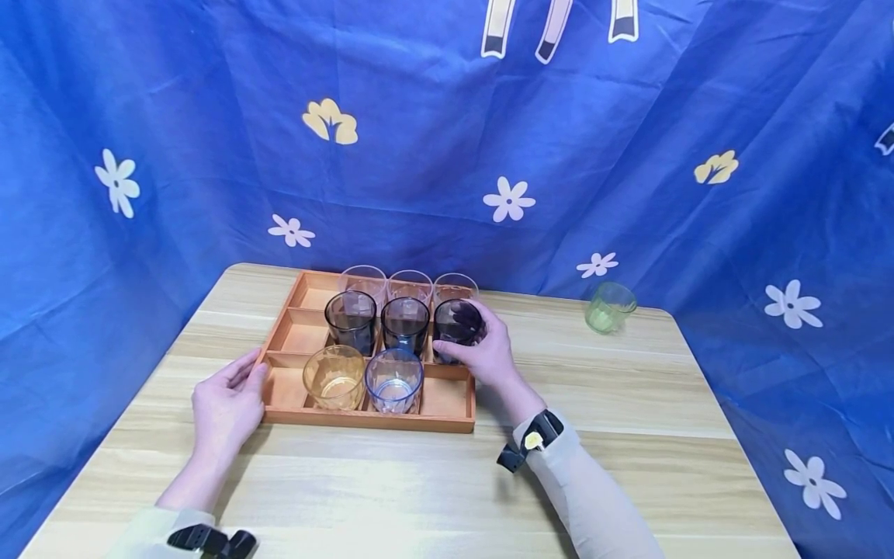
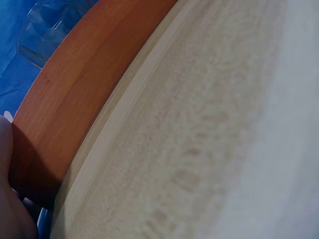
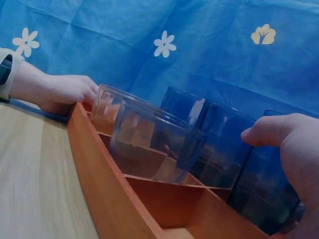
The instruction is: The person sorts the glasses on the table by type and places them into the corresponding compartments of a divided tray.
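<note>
A wooden divided tray (image 1: 377, 421) stands on the table, holding rows of drinking glasses. My right hand (image 1: 489, 351) grips a dark glass (image 1: 454, 326) at the right end of the middle row, thumb on its near side. Beside it stand two more dark glasses, a middle one (image 1: 405, 330) and a left one (image 1: 351, 326). In front are an amber glass (image 1: 334, 380) and a clear blue-rimmed glass (image 1: 394, 384). My left hand (image 1: 226, 400) holds the tray's left side near the front corner; its fingertips are partly hidden.
Three clear glasses, one at the middle (image 1: 410, 286), line the tray's back row. A green glass (image 1: 610, 310) stands apart at the table's back right. A blue flowered curtain (image 1: 419, 155) hangs behind the wood-grain table (image 1: 391, 497).
</note>
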Available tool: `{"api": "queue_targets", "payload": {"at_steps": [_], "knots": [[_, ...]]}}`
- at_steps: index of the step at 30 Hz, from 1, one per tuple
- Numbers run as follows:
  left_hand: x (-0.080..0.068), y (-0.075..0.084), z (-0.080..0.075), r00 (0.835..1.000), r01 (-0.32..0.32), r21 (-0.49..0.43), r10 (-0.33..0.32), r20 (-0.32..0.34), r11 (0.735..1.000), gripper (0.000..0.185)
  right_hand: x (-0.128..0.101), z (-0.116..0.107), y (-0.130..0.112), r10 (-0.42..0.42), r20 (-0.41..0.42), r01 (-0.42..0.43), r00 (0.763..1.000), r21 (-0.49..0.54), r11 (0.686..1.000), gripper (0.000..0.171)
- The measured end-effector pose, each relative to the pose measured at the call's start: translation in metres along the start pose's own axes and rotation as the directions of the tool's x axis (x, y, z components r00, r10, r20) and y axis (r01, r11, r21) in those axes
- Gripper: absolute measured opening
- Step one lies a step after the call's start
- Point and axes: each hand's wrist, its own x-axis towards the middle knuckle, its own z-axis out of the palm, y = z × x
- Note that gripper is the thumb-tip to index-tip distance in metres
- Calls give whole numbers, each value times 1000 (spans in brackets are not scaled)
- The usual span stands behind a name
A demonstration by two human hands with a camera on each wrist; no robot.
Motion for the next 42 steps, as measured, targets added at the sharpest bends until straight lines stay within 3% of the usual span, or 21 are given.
{"api": "queue_targets", "payload": {"at_steps": [6, 12, 18, 26, 42], "knots": [[0, 1, 0, 1000, 10, 4, -10, 1, 1000, 34, -2, 1, 5, 1, 10, -1, 1000, 23, 1000, 75], [0, 0, 0, 1000, 12, 8, -12, 0, 1000, 35, -3, 0, 8, 67, -5, -67, 998, -34, 997, 76], [-1, 1, 0, 1000, 10, 15, -11, 5, 1000, 35, -3, -5, 6, 82, 13, -81, 997, -85, 993, 79], [-2, 0, -1, 1000, 15, 20, -15, 3, 1000, 36, -5, -12, 5, 159, 10, -159, 987, -42, 986, 86], [-1, 0, -1, 1000, 19, 46, -19, -3, 999, 36, -18, -51, -3, 118, 75, -117, 990, -12, 993, 87]]}}
